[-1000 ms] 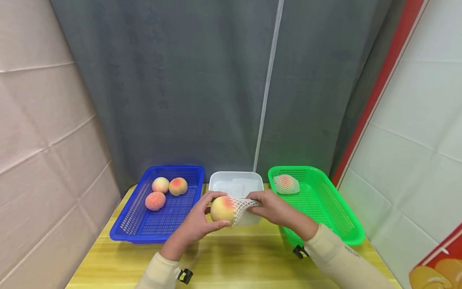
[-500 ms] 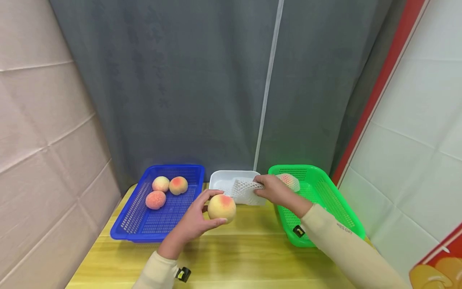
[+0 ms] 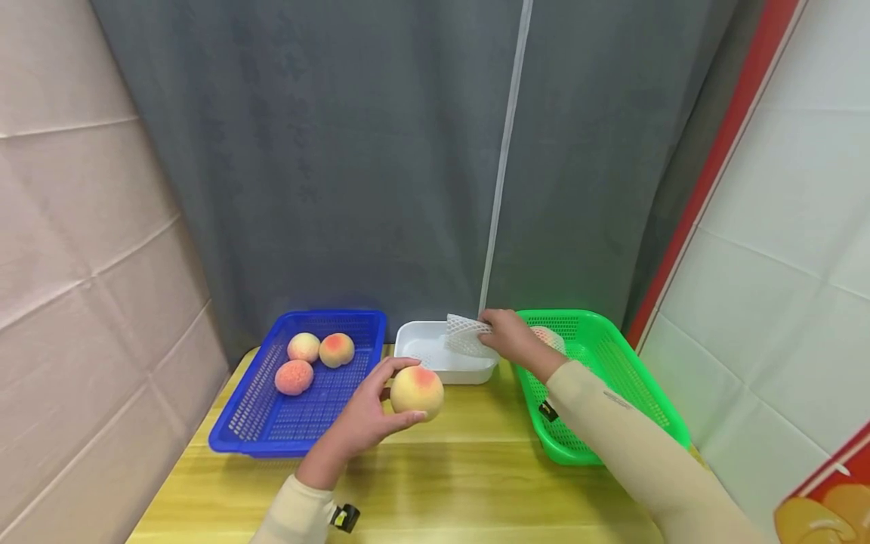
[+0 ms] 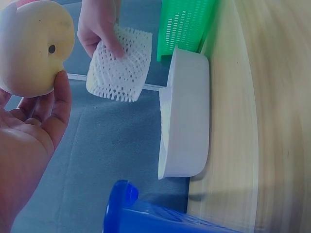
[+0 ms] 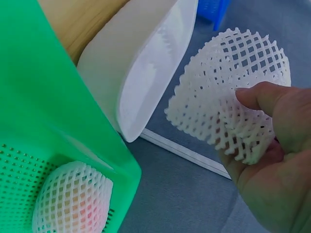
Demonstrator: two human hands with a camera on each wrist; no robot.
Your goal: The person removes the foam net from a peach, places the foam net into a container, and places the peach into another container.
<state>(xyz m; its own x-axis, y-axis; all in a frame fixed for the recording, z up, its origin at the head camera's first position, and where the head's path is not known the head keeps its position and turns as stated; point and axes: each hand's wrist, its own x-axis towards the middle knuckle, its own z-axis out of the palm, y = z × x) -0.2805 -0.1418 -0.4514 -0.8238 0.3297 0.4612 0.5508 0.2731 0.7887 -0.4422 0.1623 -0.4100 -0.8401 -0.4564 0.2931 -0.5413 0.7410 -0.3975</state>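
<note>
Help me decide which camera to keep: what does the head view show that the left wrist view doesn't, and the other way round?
Only the head view shows the three loose peaches in the blue basket, the netted peach in the green basket and both cream sleeves.

Only the left wrist view shows a small dark spot on the bare peach.

Both show the left hand holding that peach, the right hand gripping the white foam net, the white tub, at least part of both baskets, the wooden table and the grey curtain.
</note>
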